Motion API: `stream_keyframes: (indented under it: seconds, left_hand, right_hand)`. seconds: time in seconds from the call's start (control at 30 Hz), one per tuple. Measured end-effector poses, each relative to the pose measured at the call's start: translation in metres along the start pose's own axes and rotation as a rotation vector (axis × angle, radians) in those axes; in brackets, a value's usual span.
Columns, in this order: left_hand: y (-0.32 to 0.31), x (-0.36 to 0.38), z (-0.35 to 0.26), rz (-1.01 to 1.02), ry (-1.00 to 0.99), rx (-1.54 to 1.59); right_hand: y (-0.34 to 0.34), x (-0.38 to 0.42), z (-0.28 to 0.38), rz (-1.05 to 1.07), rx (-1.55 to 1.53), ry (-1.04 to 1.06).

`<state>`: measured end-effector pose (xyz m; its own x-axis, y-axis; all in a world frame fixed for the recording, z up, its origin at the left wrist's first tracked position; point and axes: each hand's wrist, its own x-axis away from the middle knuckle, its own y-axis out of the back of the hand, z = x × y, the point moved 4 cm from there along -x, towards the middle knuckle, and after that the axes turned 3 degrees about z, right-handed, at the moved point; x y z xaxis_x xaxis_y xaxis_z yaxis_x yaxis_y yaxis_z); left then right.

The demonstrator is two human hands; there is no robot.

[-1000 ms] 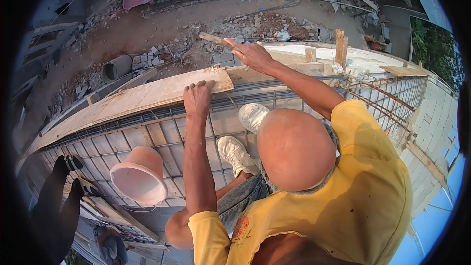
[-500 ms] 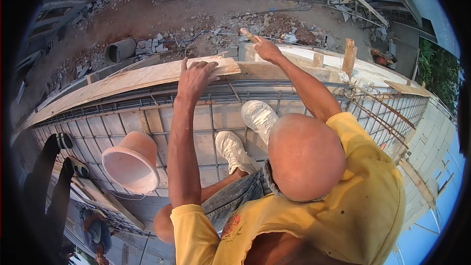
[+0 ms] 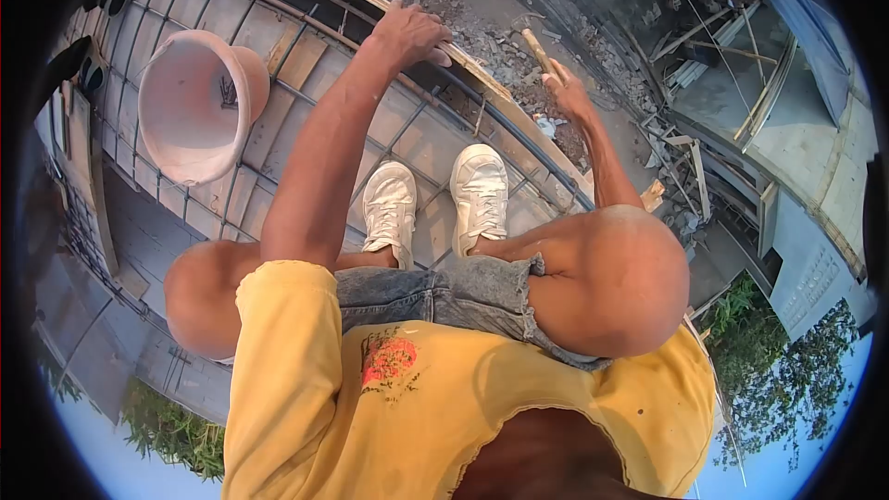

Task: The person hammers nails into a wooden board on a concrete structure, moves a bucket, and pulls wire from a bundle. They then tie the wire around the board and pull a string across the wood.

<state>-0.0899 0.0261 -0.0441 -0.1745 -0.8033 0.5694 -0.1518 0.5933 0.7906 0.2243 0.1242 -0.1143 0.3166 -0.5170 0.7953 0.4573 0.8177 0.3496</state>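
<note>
My left hand (image 3: 410, 34) is closed over the upper edge of a plywood board (image 3: 483, 76), its fingertips hidden on the far side. To the right, beyond that edge, my right hand (image 3: 567, 93) is wrapped round the wooden handle of what looks like a hammer (image 3: 537, 51). The handle points up and away from me; its head is hard to make out against the rubble. Below the left hand runs a grid of steel rebar (image 3: 407, 125), with my white shoes (image 3: 481, 194) standing among the bars between my bent knees.
A pinkish bucket (image 3: 206, 102) lies tilted on the rebar grid at the left. At the far left show another person's dark shoes (image 3: 93, 69). Past the board, the ground drops to rubble (image 3: 505, 46), with timber scraps (image 3: 690, 171) on the right.
My view has turned and my head has lifted, so both knees now show. My left hand stays on the board's edge; my right hand still holds the handle, now further out past the board.
</note>
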Motion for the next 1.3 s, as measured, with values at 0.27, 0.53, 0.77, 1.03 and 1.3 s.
stream_keyframes:
  seconds: [0.27, 0.53, 0.77, 1.03, 1.3]
  left_hand:
    - [0.0, -0.004, -0.017, 0.094, 0.062, -0.068]
    - [-0.02, -0.005, -0.012, -0.02, 0.036, -0.071]
    - [-0.013, -0.005, -0.007, -0.045, -0.087, -0.069]
    - [-0.006, -0.016, -0.005, 0.08, -0.155, -0.061]
    - [-0.004, -0.016, -0.005, 0.105, -0.16, -0.031]
  right_hand:
    - [-0.022, 0.017, 0.009, 0.129, 0.516, 0.231]
    - [-0.02, 0.008, 0.003, 0.125, 0.506, 0.264]
    - [-0.001, -0.012, 0.029, -0.256, 0.156, 0.24]
    - [-0.06, -0.05, -0.002, 0.099, 0.351, 0.207]
    - [0.02, -0.046, 0.053, -0.377, -0.033, 0.145]
